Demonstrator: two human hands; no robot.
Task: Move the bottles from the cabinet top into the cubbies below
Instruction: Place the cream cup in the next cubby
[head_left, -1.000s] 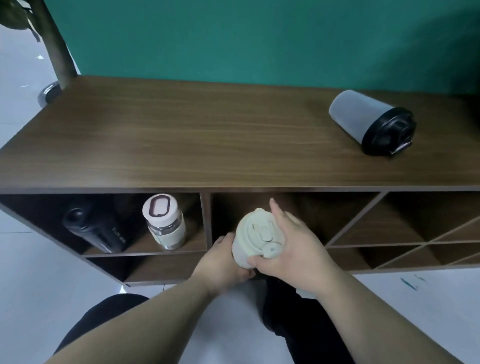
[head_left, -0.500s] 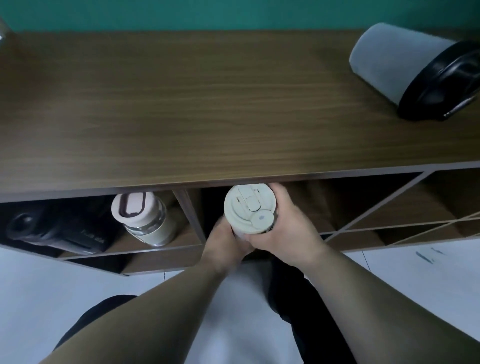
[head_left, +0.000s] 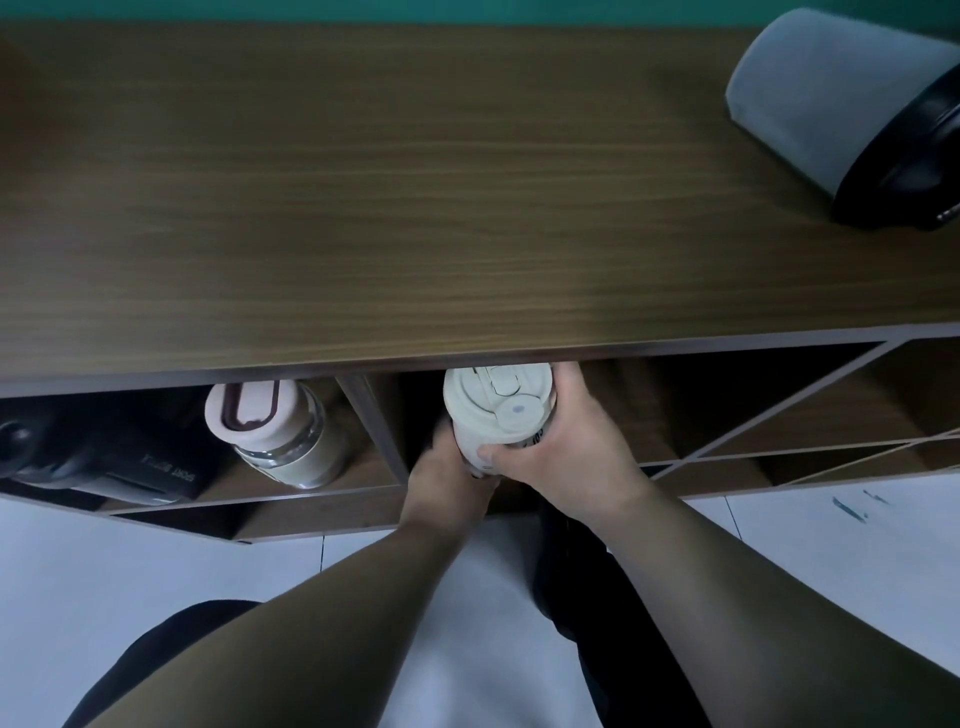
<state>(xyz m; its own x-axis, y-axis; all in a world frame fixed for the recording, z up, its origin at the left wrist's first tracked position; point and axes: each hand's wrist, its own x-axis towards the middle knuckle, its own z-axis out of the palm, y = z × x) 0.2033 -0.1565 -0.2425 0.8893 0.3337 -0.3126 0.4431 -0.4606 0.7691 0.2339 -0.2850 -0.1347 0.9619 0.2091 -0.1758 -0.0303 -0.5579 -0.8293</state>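
Note:
A cream bottle (head_left: 496, 410) with a flip lid stands at the mouth of the middle cubby, its top just under the cabinet top's front edge (head_left: 467, 358). My right hand (head_left: 566, 447) wraps its right side and my left hand (head_left: 447, 475) holds it low on the left. A grey bottle with a black lid (head_left: 841, 109) lies on its side on the cabinet top at the far right. In the left cubby stand a glass bottle with a pink lid (head_left: 275, 431) and a black bottle (head_left: 98, 462) lying down.
A wooden divider (head_left: 374, 426) separates the left cubby from the middle one. Diagonal shelves (head_left: 779, 415) cross the cubbies on the right. Pale floor tiles (head_left: 831, 545) lie below, and my dark trouser legs (head_left: 613, 623) show between my arms.
Both hands have carried the cream bottle up and forward into the middle cubby's mouth. The view has closed in on the cabinet, so its top fills more of the frame.

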